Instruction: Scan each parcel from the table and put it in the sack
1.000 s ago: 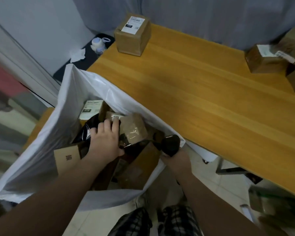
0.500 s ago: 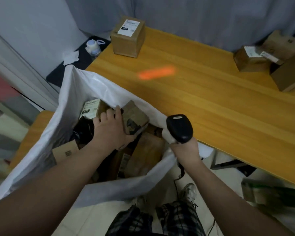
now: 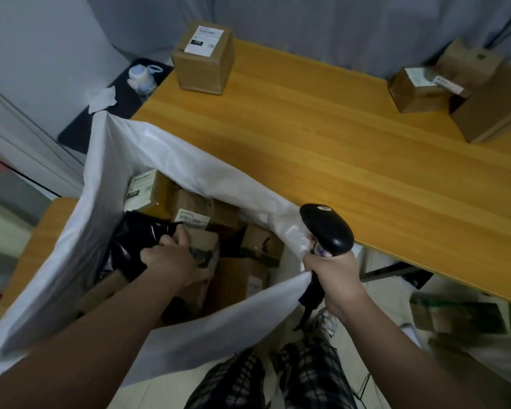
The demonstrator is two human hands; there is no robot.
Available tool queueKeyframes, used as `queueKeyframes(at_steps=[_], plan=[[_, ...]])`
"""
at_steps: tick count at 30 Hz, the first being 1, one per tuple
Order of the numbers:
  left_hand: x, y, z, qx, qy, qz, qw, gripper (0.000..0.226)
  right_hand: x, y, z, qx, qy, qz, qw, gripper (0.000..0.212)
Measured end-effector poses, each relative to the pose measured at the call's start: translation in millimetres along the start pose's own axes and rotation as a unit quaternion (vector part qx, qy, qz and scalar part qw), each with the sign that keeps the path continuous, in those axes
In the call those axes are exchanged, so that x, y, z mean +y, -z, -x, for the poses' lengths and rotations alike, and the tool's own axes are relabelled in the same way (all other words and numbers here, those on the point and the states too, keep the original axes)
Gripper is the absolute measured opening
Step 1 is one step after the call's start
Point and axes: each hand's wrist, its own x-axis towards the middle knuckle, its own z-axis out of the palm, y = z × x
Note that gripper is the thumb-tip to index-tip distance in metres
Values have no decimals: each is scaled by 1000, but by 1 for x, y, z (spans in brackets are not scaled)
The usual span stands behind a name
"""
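A white sack (image 3: 106,184) stands open beside the wooden table (image 3: 351,160), filled with several cardboard parcels and a black bag. My left hand (image 3: 174,258) reaches into the sack and grips a small brown parcel (image 3: 205,249) lying among the others. My right hand (image 3: 332,276) holds a black barcode scanner (image 3: 326,228) upright at the sack's right rim, by the table's front edge. On the table a labelled box (image 3: 202,57) sits at the far left corner, and a cluster of boxes (image 3: 419,90) sits at the far right.
A dark mat with a white bottle (image 3: 140,78) and a crumpled tissue (image 3: 101,97) lies on the floor past the sack. A grey curtain hangs behind the table. More packaging (image 3: 460,317) lies on the floor at the right. My checked trouser legs are below.
My left hand has pushed the small parcel lower into the sack. My right hand has lifted the scanner up to the sack's rim; the orange scan streak on the table is gone.
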Motion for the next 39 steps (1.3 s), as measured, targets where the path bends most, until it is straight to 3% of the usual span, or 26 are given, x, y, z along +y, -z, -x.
queueKeyframes(at_steps=[5,11,14,18,24,27,31,39], plan=[[1,29,-9,44,-43,54,997,84,7,7,-11,23,-6,38,999,25],[28,46,-8,147,-151,90,973,70,1,4,-26,-62,61,226,970,16],[41,62,-5,173,-167,197,950,55,8,12,-29,-83,47,268,959,25],[64,92,3,195,-174,204,943,54,3,42,-46,-46,35,253,966,29],[137,159,6,221,-249,97,938,59,-58,120,-95,28,65,186,980,22],[187,198,17,236,-256,112,931,58,-93,169,-128,55,86,146,984,13],[263,237,33,252,-271,116,922,57,-129,236,-166,71,100,113,986,19],[368,288,37,192,-291,242,906,59,-175,334,-233,92,97,54,990,6]])
